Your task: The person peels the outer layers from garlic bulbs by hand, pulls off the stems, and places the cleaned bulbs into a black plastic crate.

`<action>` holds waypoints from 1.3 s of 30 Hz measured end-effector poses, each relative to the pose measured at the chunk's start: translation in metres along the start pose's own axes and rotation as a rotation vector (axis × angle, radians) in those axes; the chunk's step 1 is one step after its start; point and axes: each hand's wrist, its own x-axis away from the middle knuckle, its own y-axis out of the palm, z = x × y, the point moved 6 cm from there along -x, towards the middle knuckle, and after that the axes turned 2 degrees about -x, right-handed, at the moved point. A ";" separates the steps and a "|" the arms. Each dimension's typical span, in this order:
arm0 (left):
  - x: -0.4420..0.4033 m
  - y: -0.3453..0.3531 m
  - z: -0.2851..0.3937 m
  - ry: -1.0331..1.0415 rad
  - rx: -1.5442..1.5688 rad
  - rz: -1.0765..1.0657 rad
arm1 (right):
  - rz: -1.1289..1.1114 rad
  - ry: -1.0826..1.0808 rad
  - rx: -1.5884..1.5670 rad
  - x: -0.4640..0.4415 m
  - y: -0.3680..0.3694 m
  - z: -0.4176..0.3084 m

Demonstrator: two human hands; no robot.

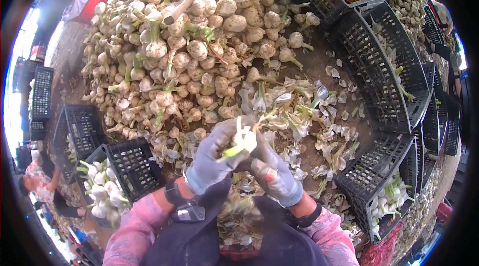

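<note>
My left hand (214, 151), in a pale grey glove, has its fingers wrapped round a white garlic bulb (245, 139) with a green stem. My right hand (272, 166), gloved too, is closed against the bulb's right side, its fingers bent; whether it holds anything else cannot be made out. Both hands meet above my lap, in front of a large heap of unpeeled garlic (197, 49). Loose skins and cut stems (304, 116) lie on the ground beyond and to the right of my hands.
Black crates (132, 166) with white peeled garlic (102, 188) stand at the left. More crates (376, 66) line the right side, one with garlic (391, 198). A wooden-handled tool (179, 10) lies on the heap. Another person (42, 181) sits at the far left.
</note>
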 end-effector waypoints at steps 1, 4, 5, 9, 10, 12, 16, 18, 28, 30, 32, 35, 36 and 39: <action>0.001 0.002 0.006 0.183 -0.207 -0.011 | 0.016 0.016 0.060 0.000 -0.004 0.005; 0.000 0.001 0.014 0.245 -0.112 -0.057 | 0.046 0.046 0.265 -0.001 -0.016 0.009; -0.001 0.000 0.017 0.186 0.018 -0.064 | 0.042 0.045 0.349 0.000 -0.015 0.002; 0.006 -0.008 -0.005 -0.130 0.526 -0.036 | 0.054 0.060 0.347 -0.001 -0.011 -0.008; 0.006 -0.008 -0.007 -0.139 0.537 -0.050 | 0.043 0.057 0.357 0.000 -0.012 -0.009; 0.006 -0.011 -0.012 -0.160 0.561 -0.078 | 0.022 0.052 0.377 0.000 -0.018 -0.007; 0.006 -0.011 -0.007 -0.181 0.417 -0.069 | -0.052 0.045 0.505 -0.001 -0.023 -0.006; 0.003 -0.011 0.002 -0.064 0.253 -0.025 | -0.087 0.048 0.510 -0.003 -0.021 -0.008; 0.008 -0.013 -0.001 -0.148 0.316 0.177 | -0.136 0.103 -0.003 0.004 -0.026 0.017; 0.008 -0.011 0.000 -0.118 0.239 0.133 | -0.137 0.114 -0.201 0.001 -0.030 0.023; 0.008 -0.004 0.001 -0.155 0.215 0.046 | -0.098 0.145 -0.224 -0.001 -0.024 0.017; 0.006 -0.006 -0.010 -0.275 0.343 0.106 | -0.030 0.188 -0.225 -0.006 -0.009 0.007; 0.006 -0.007 -0.014 -0.315 0.385 0.126 | -0.053 0.166 -0.245 -0.006 -0.009 0.008; 0.006 -0.009 -0.017 -0.326 0.690 0.242 | -0.108 0.118 -0.325 -0.006 -0.018 0.016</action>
